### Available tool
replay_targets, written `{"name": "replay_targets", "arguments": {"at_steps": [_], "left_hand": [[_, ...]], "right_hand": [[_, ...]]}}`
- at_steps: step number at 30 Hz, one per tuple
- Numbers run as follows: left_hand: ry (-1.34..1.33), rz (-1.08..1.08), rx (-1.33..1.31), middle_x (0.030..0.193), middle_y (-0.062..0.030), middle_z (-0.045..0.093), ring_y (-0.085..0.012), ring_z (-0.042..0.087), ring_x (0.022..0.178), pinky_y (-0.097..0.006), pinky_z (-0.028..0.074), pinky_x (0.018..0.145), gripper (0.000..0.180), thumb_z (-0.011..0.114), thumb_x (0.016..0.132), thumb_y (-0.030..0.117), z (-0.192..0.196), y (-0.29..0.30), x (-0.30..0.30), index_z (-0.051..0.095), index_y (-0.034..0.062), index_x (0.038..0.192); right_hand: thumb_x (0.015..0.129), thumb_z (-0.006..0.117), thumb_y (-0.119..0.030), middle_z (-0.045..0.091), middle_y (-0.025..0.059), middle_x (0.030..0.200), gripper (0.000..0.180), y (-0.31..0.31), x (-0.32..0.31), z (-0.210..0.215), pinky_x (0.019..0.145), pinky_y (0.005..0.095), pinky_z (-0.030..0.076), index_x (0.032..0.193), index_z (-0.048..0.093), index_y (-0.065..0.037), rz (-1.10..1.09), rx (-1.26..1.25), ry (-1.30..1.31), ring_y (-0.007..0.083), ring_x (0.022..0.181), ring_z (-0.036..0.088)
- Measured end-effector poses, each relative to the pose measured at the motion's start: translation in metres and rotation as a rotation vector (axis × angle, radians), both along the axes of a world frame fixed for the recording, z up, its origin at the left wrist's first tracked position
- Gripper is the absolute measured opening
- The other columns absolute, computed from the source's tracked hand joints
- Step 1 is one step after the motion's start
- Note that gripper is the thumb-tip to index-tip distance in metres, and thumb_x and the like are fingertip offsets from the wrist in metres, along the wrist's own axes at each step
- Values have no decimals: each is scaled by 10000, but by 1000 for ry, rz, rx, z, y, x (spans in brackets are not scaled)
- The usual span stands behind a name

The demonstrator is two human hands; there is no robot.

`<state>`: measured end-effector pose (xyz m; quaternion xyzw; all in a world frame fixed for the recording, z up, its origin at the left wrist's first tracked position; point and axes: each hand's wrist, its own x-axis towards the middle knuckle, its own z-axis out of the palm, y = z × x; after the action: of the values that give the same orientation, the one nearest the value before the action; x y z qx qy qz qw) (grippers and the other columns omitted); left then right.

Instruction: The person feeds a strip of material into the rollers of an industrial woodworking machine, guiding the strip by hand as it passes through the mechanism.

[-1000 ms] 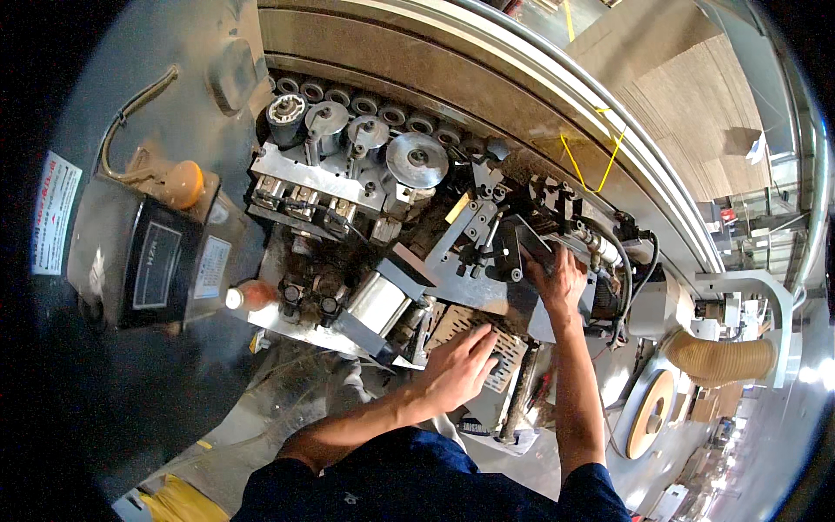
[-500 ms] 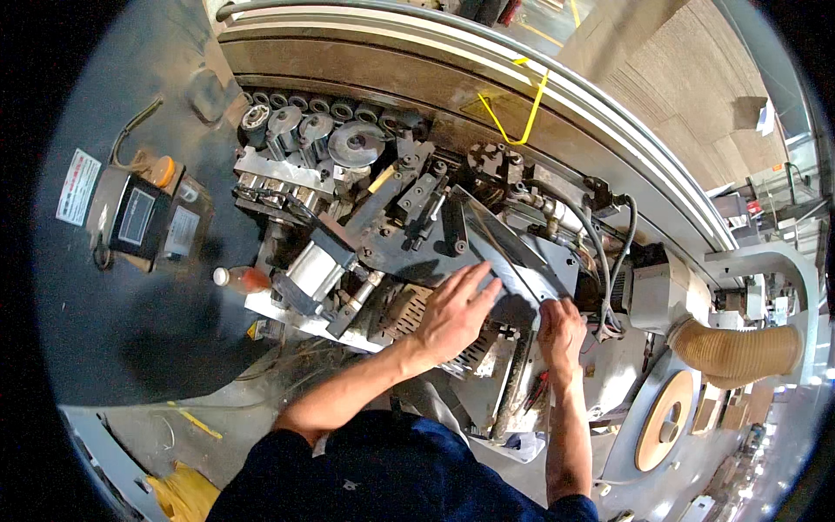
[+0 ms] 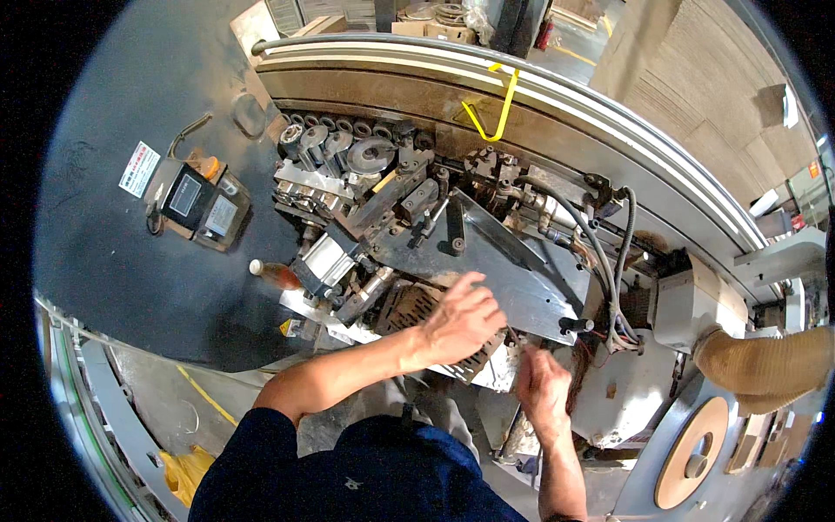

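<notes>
Grey slanted sheet-metal guard plate (image 3: 500, 270) lies in the middle of the machine, just beyond both hands. The left hand (image 3: 461, 317) rests flat, fingers spread, on its lower edge above a ribbed dark motor housing (image 3: 416, 306). The right hand (image 3: 541, 390) is loosely curled just below the plate; what it grips cannot be told.

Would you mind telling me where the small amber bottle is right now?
In the head view, the amber bottle lies on its side left of centre, against the left edge of the machine's metal blocks, below the small black control box.
</notes>
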<state>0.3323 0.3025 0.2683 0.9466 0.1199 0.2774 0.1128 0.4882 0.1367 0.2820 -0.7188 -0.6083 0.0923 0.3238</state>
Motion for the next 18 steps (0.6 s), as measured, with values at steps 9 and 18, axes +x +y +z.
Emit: {"name": "replay_targets", "arguments": {"at_steps": [9, 18], "left_hand": [[-74, 306, 53, 811, -23, 691, -215, 676, 825, -471, 422, 981, 33, 728, 836, 131, 29, 24, -46, 703, 123, 856], [-112, 511, 47, 765, -68, 685, -268, 656, 727, -413, 463, 816, 33, 666, 883, 92, 30, 31, -73, 685, 87, 856]], "right_hand": [[866, 699, 22, 682, 205, 781, 142, -24, -8, 31, 580, 407, 543, 1000, 674, -19, 123, -45, 185, 375, 671, 696], [830, 685, 54, 680, 203, 767, 204, -48, 7, 34, 588, 392, 553, 1022, 677, -18, 202, -85, 207, 367, 665, 699]]}}
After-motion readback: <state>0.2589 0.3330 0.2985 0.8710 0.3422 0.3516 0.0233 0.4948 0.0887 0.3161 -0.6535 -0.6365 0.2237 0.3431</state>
